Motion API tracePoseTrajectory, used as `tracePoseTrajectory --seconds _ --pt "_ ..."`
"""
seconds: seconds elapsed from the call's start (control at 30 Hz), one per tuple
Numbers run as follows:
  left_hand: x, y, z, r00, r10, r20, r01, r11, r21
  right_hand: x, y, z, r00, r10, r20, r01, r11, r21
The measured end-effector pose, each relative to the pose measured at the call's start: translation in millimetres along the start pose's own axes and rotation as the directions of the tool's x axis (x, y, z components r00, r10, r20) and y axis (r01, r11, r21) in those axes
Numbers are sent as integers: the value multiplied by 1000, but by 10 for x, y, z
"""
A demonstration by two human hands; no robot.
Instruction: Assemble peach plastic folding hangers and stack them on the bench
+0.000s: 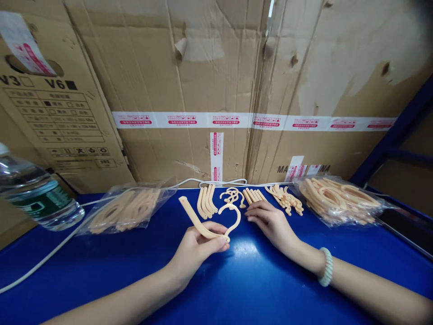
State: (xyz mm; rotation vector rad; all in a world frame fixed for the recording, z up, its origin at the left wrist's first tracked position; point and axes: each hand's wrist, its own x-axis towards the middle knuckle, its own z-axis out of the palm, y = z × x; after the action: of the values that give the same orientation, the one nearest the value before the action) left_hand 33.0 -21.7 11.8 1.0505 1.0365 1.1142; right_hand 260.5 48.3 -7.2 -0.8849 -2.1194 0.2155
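My left hand (203,243) is closed around a cream plastic hanger piece, a curved arm (193,215) joined at its lower end to a hook (237,221). The arm points up and left; the hook curves up beside it. My right hand (272,225) is at the near ends of a row of cream straight bars (254,196), its fingertips touching or just above them. Its thumb and fingers are slightly apart, and no piece shows between them. Behind my left hand lie several curved arms (207,201) and a small heap of hooks (232,195). Right of the bars are more curved pieces (286,197).
Clear bags of cream hanger parts lie at left (125,210) and right (338,201). A water bottle (37,194) stands far left. A white cable (50,258) runs across the blue table (257,289). Large cardboard (189,81) walls off the back; a dark flat object (407,228) lies far right.
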Motion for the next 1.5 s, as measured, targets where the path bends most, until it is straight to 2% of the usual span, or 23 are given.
tracePoseTrajectory --seconds 0.17,0.27,0.33,0.43,0.53,0.6,0.77,0.9,1.3,1.4,1.5 --pt "-6 16 -5 1000 10 11 -10 1000 -7 -35 -131 -40 984 75 -161 -54 990 129" --pt "-6 26 1 1000 20 2 -20 1000 -23 -73 -268 -77 961 75 -265 -21 979 201" --pt "-5 29 4 1000 24 -2 -24 999 -38 -96 -386 -93 956 80 -283 3 960 281" --pt "-5 28 5 1000 24 -3 -24 998 -61 -138 -571 -94 950 209 -231 -84 887 453" --pt "-5 22 3 1000 17 -7 -17 997 -77 -186 -693 -61 904 410 -123 -257 750 610" --pt "-3 20 1 1000 9 -5 -9 997 -80 -203 -709 -26 867 496 -49 -349 673 652" --pt "2 29 2 1000 1 14 0 998 -65 -193 -588 68 779 624 59 -462 509 726" --pt "-4 36 2 999 10 31 -8 999 -53 -201 -521 112 714 687 135 -490 352 797" --pt "28 -43 -28 995 65 77 -68 997 41 -148 -494 122 704 662 258 -404 74 912" --pt "17 -20 -5 993 93 79 -98 992 73 -142 -505 103 706 643 297 -427 53 903" --pt "3 6 14 991 104 84 -112 989 97 -146 -529 88 751 581 314 -454 111 884"
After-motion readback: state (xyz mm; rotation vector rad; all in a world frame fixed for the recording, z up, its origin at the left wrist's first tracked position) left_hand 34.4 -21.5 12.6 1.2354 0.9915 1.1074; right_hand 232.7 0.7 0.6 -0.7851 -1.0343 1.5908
